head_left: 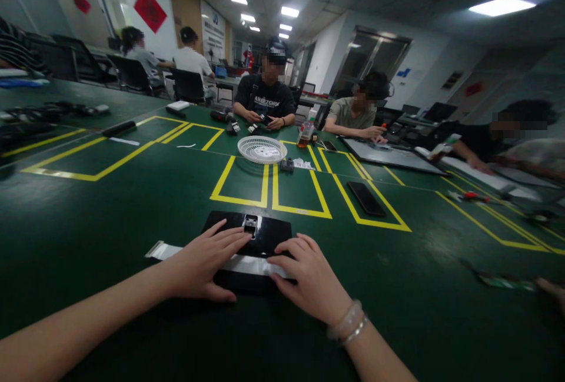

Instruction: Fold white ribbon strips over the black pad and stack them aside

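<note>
A glossy black rectangular panel [273, 230] lies on the green table in front of me, with a small metal-framed fitting [250, 226] near its far edge. Across the panel runs a flat silvery-white strip [247, 264], its left end sticking out past the panel. My left hand [212, 261] rests flat over the panel's left part, fingers stretched out and the thumb apart. At the right, my right hand [304, 273] has slightly bent, spread fingers whose tips touch the strip and panel. Part of the strip is hidden beneath my left hand.
Yellow tape outlines [302, 212] mark the green table [132, 217]. Beyond the panel are a white round basket [262, 149], a black phone [366, 198] and a bottle [304, 133]. Several people sit around the table. A green circuit board [505, 282] lies at the right, near another person's hand [549, 288].
</note>
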`<state>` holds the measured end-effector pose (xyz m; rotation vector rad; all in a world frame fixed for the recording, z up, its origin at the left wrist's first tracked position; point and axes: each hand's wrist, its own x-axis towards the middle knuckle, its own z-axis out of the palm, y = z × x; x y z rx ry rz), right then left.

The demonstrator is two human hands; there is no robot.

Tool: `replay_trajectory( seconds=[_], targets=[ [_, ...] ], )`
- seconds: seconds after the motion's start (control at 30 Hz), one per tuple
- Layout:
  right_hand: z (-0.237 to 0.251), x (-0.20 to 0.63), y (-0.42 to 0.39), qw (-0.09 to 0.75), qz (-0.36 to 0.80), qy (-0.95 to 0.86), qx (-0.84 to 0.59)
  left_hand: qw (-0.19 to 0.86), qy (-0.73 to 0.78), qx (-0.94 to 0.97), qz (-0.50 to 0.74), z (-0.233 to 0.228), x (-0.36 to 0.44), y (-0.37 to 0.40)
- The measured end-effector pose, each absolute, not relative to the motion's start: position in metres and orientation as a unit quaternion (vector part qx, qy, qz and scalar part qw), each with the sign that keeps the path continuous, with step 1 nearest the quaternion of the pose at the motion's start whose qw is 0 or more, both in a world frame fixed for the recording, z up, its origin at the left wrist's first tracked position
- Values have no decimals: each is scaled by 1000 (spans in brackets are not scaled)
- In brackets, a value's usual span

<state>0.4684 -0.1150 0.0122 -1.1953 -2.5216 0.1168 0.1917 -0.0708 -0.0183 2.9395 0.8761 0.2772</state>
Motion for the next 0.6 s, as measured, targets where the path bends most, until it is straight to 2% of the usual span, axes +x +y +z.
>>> replay_trajectory(
  seconds=[0.17, 0.3, 0.43, 0.6],
  targets=[
    [13, 472, -112, 197, 11, -886, -419, 44, 286, 951, 112, -9, 191, -70],
    [13, 474, -112, 204, 0, -884, -421, 6, 337, 930, 144, 5, 164, -52],
    [13, 475, -112, 190, 10, -887, -420, -74, 464, 864, 179, 17, 111, -21],
    [16, 474, -113, 168, 20, -891, -421, -119, 663, 727, 133, 13, 22, 2]
  ],
)
